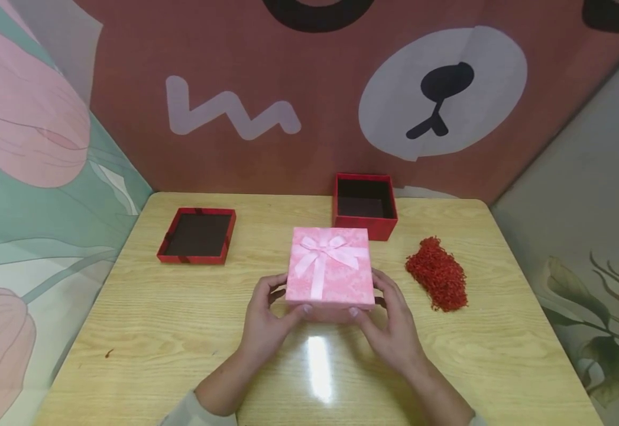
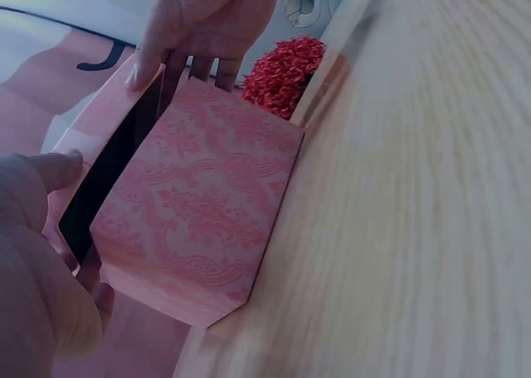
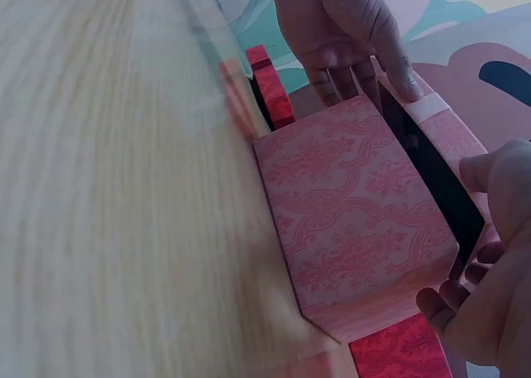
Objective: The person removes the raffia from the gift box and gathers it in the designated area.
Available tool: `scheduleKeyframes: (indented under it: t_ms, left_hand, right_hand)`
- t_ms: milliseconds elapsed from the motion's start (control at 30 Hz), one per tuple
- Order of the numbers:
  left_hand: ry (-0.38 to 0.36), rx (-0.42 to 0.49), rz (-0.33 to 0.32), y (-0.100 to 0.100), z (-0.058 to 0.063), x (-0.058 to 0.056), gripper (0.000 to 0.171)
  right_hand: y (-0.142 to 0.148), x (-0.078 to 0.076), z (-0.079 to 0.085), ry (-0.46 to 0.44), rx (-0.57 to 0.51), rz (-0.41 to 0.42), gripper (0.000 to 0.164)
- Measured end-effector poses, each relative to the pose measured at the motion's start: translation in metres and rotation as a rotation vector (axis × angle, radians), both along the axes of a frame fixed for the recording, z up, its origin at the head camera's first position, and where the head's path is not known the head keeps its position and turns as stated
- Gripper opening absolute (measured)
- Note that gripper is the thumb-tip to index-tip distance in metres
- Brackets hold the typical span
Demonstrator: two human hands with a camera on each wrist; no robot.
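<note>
Brown cartoon-printed wall [image 1: 266, 163] rises beyond the hands, and a pale wood desk [image 1: 155, 331] spreads beneath and around them. Directly between the left hand [image 1: 266, 322] and the right hand [image 1: 394, 328] is a pink lid [image 1: 336, 281], topped with a ribbon bow [image 1: 324, 249]; both hands grip it, thumbs against the edge nearest the person and fingers along the two sides. Just below the hands, under that lid, a pink box [image 2: 195, 204] seems to stand on the desk.

What matters most is the vertical relation: lid over box, roughly lined up, with a dark gap along the near edge in both wrist views (whether the far edge touches the box, I cannot tell). Looking nearly square from above, the lid offers no clear long axis, and neither hand is noticeably nearer to it than the other.

Farther out, an open red box [image 1: 382, 228] sits just beyond the hands, slightly toward the right one; red paper shreds [image 1: 438, 275] are heaped outward of the right hand, while a red lid [image 1: 192, 260], hollow side up, lies beyond and outward of the left.
</note>
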State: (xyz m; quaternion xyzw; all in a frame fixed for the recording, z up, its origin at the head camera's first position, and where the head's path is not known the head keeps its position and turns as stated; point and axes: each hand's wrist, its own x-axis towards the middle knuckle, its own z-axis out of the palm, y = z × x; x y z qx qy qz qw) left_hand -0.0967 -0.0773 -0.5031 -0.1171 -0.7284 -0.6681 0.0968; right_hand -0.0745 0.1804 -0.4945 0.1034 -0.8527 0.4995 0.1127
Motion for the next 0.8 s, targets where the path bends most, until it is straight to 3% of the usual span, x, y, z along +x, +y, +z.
scheduleKeyframes:
  t_ms: [333, 567, 800]
  left_hand:
    - [0.085, 0.079, -0.006, -0.011, 0.009, -0.002, 0.063]
    - [0.317, 0.143, -0.014, -0.023, 0.015, -0.004, 0.062]
    - [0.437, 0.15, -0.049, -0.04, 0.027, -0.005, 0.069]
  right_hand:
    - [-0.013, -0.008, 0.018, 0.091, 0.019, 0.006, 0.073]
    - [-0.025, -0.016, 0.029, 0.101, -0.044, 0.037, 0.076]
    - [-0.037, -0.021, 0.036, 0.142, -0.095, 0.149, 0.085]
